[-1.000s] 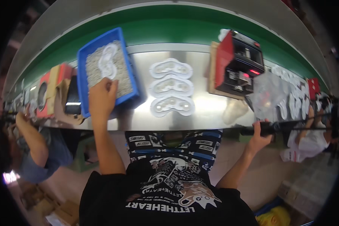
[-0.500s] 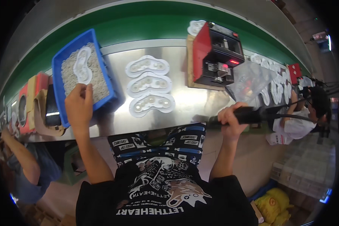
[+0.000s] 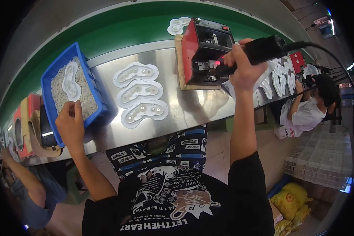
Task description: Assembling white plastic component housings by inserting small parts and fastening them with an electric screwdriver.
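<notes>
My right hand (image 3: 246,70) grips a black corded electric screwdriver (image 3: 265,50). Its tip end reaches the front of a red and black screw feeder (image 3: 190,55) with a small red light. At the near end of a curved white plastic part (image 3: 71,80), my left hand (image 3: 70,124) has its thumb and fingers pinched together; anything between them is too small to make out. That part lies on small grey pieces (image 3: 59,94) filling a blue bin (image 3: 100,103). Three similar white parts (image 3: 142,113), with round grey pieces set in them, lie in a column on the metal bench.
Another white part (image 3: 178,26) lies behind the feeder, which rests on a wooden board (image 3: 180,70). More white parts (image 3: 279,80) spread along the bench at right, near a co-worker (image 3: 308,106). Another person's arm (image 3: 23,173) shows at far left. The screwdriver's cable (image 3: 334,59) arcs rightward.
My right hand has lifted the screwdriver from the bench's front edge up to the feeder. My left hand stays at the bin, still pinched. The whole view has shifted slightly.
</notes>
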The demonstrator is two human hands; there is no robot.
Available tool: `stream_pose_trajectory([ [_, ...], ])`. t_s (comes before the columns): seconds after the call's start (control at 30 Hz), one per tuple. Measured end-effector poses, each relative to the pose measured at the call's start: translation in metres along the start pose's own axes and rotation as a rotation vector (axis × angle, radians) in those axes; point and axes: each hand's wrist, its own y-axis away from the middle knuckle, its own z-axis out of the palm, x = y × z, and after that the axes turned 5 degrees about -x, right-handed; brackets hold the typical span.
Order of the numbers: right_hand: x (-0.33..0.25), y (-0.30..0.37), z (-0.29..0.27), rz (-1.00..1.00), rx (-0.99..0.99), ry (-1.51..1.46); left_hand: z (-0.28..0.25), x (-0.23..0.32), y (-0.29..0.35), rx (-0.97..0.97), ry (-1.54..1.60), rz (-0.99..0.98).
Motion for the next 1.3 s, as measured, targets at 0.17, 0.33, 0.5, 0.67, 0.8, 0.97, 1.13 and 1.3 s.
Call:
stream_pose_trajectory([
  [0.17,0.006,0.002,-0.001,0.029,-0.052,-0.049,-0.002,-0.003,0.002,0.036,-0.020,0.007],
  [0.33,-0.001,0.021,0.004,0.060,-0.135,-0.096,-0.009,0.002,0.004,0.038,-0.072,-0.084],
  [0.5,-0.010,0.068,0.042,0.056,-0.206,-0.243,-0.005,0.005,0.002,0.039,-0.003,-0.064],
  [0.67,-0.007,0.092,0.099,0.123,-0.315,-0.334,-0.005,-0.001,0.003,0.054,-0.033,-0.079],
  [0.8,0.001,0.100,0.135,0.200,-0.405,-0.346,-0.004,-0.004,0.004,0.056,-0.025,-0.065],
  [0.97,0.018,0.105,0.149,0.273,-0.474,-0.387,-0.005,0.000,0.004,0.053,-0.020,-0.066],
  [1.13,0.020,0.108,0.158,0.277,-0.479,-0.397,-0.006,0.000,0.005,0.037,-0.005,-0.063],
  [1.3,0.025,0.110,0.162,0.290,-0.478,-0.376,-0.009,0.001,0.005,0.010,-0.031,-0.067],
])
